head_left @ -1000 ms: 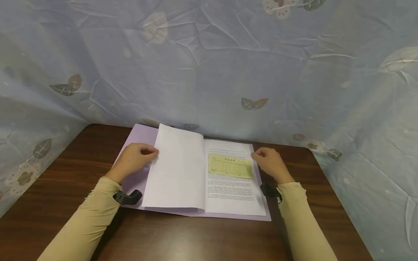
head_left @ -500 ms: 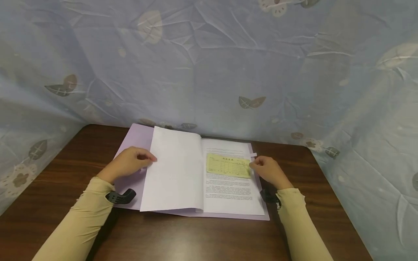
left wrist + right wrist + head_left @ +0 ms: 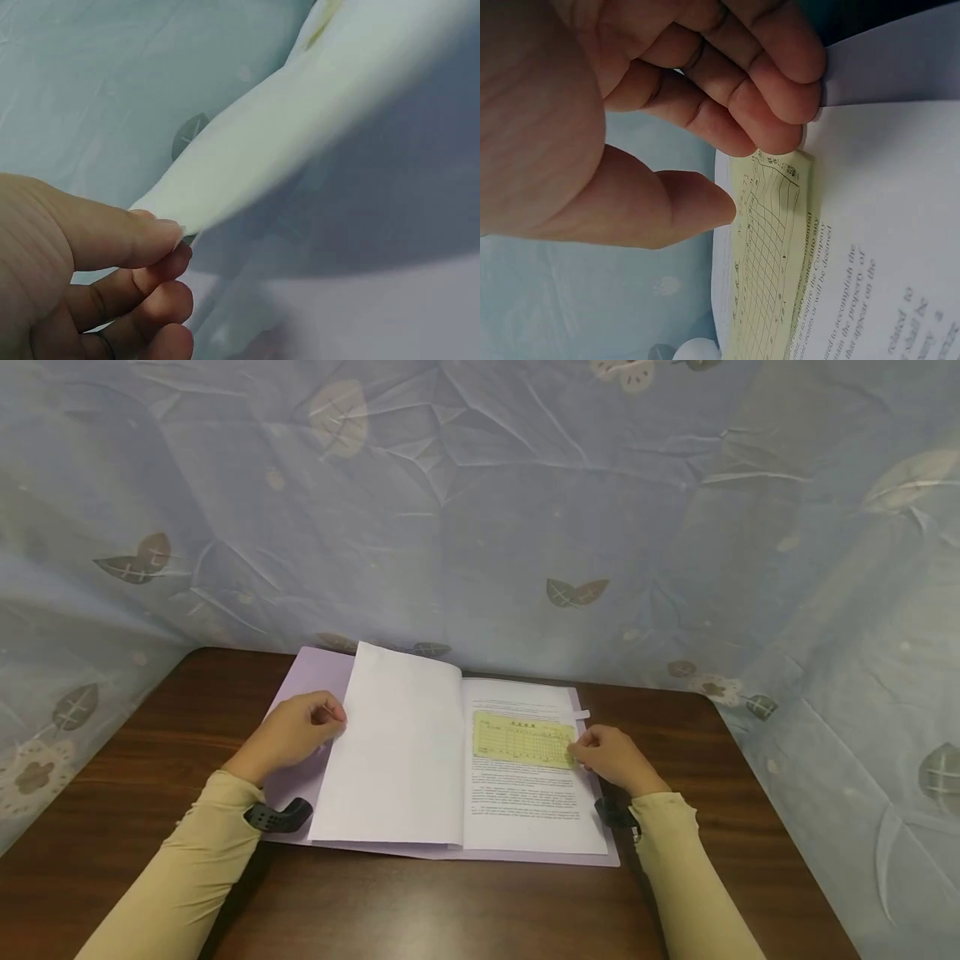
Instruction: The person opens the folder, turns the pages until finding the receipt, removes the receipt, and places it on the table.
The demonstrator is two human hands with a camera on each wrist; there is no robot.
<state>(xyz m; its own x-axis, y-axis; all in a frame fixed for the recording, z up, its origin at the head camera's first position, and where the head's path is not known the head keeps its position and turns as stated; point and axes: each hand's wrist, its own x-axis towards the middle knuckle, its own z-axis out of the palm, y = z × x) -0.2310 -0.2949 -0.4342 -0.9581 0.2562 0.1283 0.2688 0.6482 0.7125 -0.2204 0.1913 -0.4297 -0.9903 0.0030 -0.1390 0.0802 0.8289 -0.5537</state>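
A lilac folder [image 3: 318, 677] lies spread out on the table. My left hand [image 3: 288, 735] pinches the left edge of a turned white page [image 3: 390, 747], which is lifted in a curve; the left wrist view shows the sheet [image 3: 247, 157] between thumb and forefinger. On the right, a yellow printed form slip [image 3: 517, 739] rests across a page of text [image 3: 525, 814]. At its right end is my right hand [image 3: 615, 758]. In the right wrist view the thumb [image 3: 697, 206] stands apart from the fingers, whose tips are at the slip's end [image 3: 776, 202].
A small white tab [image 3: 582, 715] sticks out past the folder's right edge. The dark wooden table [image 3: 420, 910] extends in front and to both sides. Patterned blue cloth [image 3: 480, 527] hangs behind and at the sides. A black wrist strap [image 3: 279, 816] sits on the left wrist.
My right hand has slid down from the folder's upper right edge to the yellow slip's right end, uncovering the white tab. My left hand has drawn the page slightly left.
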